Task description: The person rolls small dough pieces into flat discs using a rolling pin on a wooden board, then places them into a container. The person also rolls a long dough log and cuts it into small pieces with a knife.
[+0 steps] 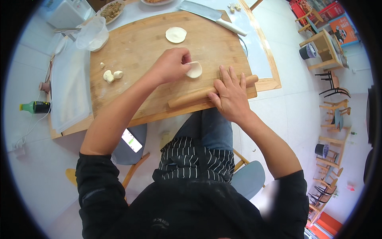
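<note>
**Dough wrapper under the pin on a floured board**

We see the left hand (172, 63) pinching the edge of a small round dough wrapper (194, 70), fingers closed on it, at the middle of the wooden board (135, 44). The right hand (230, 93) lies flat, fingers spread, pressing on a wooden rolling pin (187, 98) just beside the wrapper, near the board's front edge. A finished wrapper (176, 34) lies farther back, small dough pieces (111, 75) to the left, a cleaver (209, 15) beyond on the tabletop (260, 51).
</note>
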Tool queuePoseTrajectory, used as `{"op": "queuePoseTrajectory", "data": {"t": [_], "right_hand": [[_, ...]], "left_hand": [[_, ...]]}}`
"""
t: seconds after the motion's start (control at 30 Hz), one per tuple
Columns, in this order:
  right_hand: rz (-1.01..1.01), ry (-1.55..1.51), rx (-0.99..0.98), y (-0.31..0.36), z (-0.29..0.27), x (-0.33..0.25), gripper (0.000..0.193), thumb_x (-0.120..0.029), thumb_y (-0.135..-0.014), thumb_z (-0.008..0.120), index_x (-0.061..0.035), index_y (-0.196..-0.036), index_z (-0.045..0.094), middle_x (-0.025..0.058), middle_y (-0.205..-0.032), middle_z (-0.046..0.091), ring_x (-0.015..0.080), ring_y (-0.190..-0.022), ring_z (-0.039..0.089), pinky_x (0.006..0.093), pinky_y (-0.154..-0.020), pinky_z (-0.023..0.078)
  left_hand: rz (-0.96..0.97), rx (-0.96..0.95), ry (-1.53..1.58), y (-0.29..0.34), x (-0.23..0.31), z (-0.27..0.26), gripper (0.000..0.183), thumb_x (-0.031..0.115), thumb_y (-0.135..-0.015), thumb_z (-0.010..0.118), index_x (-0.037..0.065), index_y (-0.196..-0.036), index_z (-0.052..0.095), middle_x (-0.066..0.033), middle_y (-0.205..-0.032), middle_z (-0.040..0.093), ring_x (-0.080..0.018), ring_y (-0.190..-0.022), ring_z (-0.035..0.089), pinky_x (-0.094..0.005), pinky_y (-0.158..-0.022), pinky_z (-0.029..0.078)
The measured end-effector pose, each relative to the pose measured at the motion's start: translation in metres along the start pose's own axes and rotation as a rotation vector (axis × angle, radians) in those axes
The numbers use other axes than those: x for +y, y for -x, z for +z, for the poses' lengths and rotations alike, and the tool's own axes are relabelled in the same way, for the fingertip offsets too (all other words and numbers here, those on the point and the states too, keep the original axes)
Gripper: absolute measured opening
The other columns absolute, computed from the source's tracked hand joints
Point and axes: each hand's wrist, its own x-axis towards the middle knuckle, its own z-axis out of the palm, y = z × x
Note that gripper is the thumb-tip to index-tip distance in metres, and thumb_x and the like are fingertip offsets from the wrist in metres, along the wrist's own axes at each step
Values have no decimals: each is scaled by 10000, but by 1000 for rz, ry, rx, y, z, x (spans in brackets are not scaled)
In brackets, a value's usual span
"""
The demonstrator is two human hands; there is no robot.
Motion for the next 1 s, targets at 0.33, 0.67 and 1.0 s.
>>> {"op": "queuePoseTrajectory", "data": {"t": [0.33, 0.67, 1.0], "right_hand": [[83, -36, -10, -125, 46, 27, 425, -435, -1057, 515, -97, -1221, 713, 247, -1625, 421, 513, -1458, 394, 702, -1169, 302], [20, -7, -33, 3, -5, -3, 413, -457, -1026, 620, -76, -1179, 675, 270, -1637, 405, 521, -1511, 346, 746, -1184, 247], [73, -28, 13, -130, 50, 27, 411, -418, -1067, 511, -89, -1207, 714, 265, -1602, 450, 515, -1473, 389, 704, -1182, 284]], "left_hand": [[-57, -78, -118, -7, 2, -11, 197, 154, -892, 717, -43, -895, 712, -143, -833, 743, -246, -736, 686, -373, -712, 558], [5, -37, 12, -4, 0, -8, 160, 107, -875, 684, -48, -914, 685, -129, -812, 722, -217, -787, 688, -373, -745, 558], [-80, -149, -101, -19, -1, -17, 173, 120, -878, 705, -38, -947, 721, -140, -880, 751, -231, -816, 707, -379, -760, 566]]}}
